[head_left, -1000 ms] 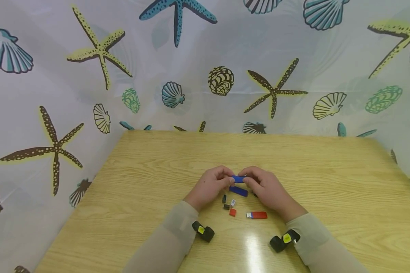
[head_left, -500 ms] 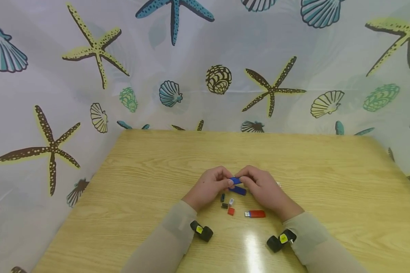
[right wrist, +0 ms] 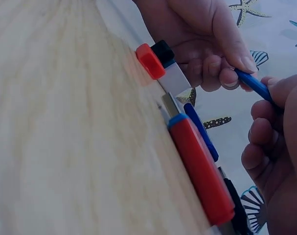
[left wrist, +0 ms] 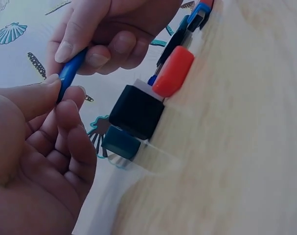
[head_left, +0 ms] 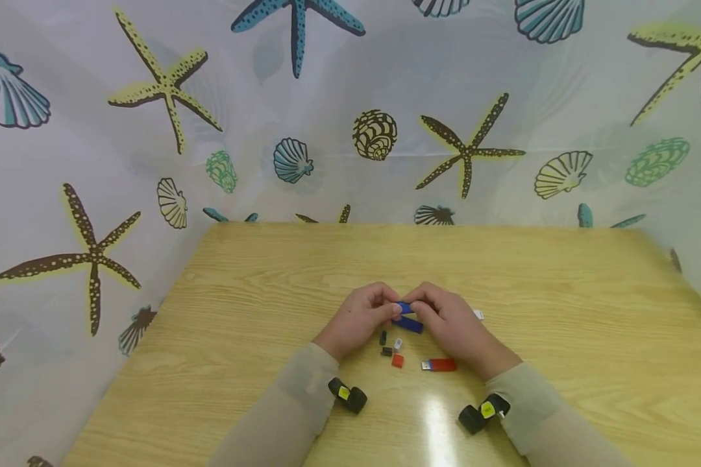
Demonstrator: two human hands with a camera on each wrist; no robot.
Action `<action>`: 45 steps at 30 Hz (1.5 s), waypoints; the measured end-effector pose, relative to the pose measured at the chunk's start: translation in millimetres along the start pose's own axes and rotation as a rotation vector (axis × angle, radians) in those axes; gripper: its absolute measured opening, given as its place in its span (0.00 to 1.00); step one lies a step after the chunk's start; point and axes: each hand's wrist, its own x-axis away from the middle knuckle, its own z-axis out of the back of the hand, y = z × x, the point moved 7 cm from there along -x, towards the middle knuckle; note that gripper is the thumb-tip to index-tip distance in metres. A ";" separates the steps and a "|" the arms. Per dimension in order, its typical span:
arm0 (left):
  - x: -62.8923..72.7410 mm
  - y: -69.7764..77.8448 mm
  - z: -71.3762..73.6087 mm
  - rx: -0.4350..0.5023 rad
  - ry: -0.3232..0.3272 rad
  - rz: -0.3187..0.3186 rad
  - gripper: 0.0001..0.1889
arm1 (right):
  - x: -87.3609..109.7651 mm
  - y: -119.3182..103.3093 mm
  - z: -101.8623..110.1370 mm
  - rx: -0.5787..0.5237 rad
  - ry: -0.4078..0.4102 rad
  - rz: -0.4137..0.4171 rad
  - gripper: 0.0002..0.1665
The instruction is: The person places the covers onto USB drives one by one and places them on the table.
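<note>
Between my two hands is a small blue USB stick (head_left: 405, 307), raised off the table. My left hand (head_left: 356, 319) pinches one end between thumb and fingers. The other end is pinched by my right hand (head_left: 457, 324), so the fingertips cover much of it. In the right wrist view the blue stick slants between both thumbs, seen edge-on. Just below the hands lies a dark blue USB stick (head_left: 409, 324). Nearer to me is a red USB stick (head_left: 442, 365), its metal plug bare and pointing left.
Left of the red stick lie a red cap (head_left: 398, 360), a white cap (head_left: 398, 345) and two dark caps (head_left: 387, 351). A white end (head_left: 479, 314) pokes out past my right hand. A black stick (right wrist: 239, 210) shows in the right wrist view. Patterned cloth (head_left: 350, 78) stands behind the table.
My right fingertips have come closer to the left ones, and less of the blue stick shows. The white end beyond my right hand has come into sight; a dark thing beneath that hand is hidden.
</note>
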 end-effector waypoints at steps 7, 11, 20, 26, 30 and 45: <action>-0.2 0.4 3.4 -0.079 0.013 0.020 0.08 | -2.5 6.1 -0.4 -0.005 -0.012 -0.016 0.08; 1.2 -1.1 6.6 -0.096 0.020 0.039 0.07 | -2.2 8.2 -0.4 0.008 0.001 -0.024 0.07; 1.9 -2.4 8.8 -0.099 0.022 0.038 0.09 | -0.7 21.5 5.7 0.000 0.077 -0.104 0.13; 1.1 -2.8 8.5 -0.103 0.010 0.025 0.12 | -1.4 27.1 9.6 0.018 0.120 -0.131 0.13; 0.7 -2.4 8.6 -0.109 0.013 0.033 0.13 | -0.9 26.5 13.2 0.036 0.150 -0.155 0.13; 0.9 -3.8 10.6 -0.126 0.005 0.056 0.12 | -2.0 27.6 17.3 0.231 0.181 -0.241 0.08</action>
